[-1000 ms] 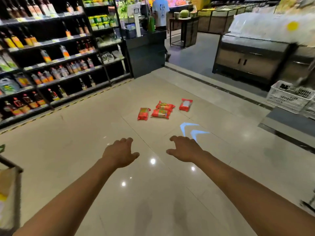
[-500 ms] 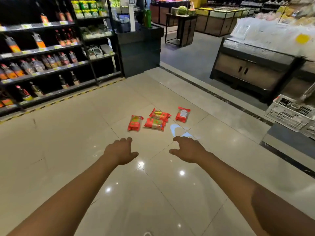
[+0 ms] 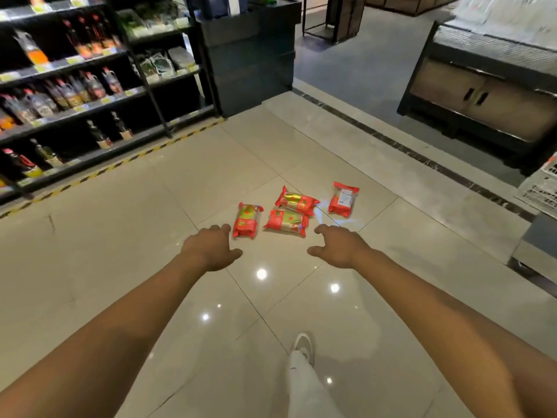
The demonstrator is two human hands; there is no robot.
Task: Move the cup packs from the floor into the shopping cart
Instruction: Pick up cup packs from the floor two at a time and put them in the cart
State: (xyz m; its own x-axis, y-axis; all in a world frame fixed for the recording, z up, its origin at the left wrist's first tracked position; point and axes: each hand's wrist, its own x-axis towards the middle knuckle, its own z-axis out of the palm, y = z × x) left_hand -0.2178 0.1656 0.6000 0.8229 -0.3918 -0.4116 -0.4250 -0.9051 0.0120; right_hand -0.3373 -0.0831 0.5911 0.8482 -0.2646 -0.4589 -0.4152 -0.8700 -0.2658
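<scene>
As seen from the head camera, four cup packs lie flat on the glossy beige floor tiles (image 3: 144, 236), clustered ahead of both hands. Each is a soft, oblong pillow of crinkled red film with crimped ends. The leftmost pack (image 3: 247, 220) lies lengthwise away from the viewer. Two middle packs, the nearer (image 3: 286, 222) and the farther (image 3: 297, 201), lie crosswise, touching or nearly so. The rightmost pack (image 3: 343, 200) sits apart with a white label panel up. The left hand (image 3: 211, 247) is extended palm down, its fingers loosely curled and gripping nothing. Its fingertips appear just beside the leftmost pack, though contact cannot be told. The right hand (image 3: 339, 247) is likewise palm down, loosely curled and holding nothing, near the nearer middle pack. Dark metal shelving (image 3: 144, 95) with bottles stands at left, edged by yellow-black floor tape. A wood-fronted cabinet (image 3: 488, 98) and a white slatted crate (image 3: 542, 188) stand at right. A pale shoe (image 3: 303, 346) and a white trouser leg (image 3: 304, 384) show below.
</scene>
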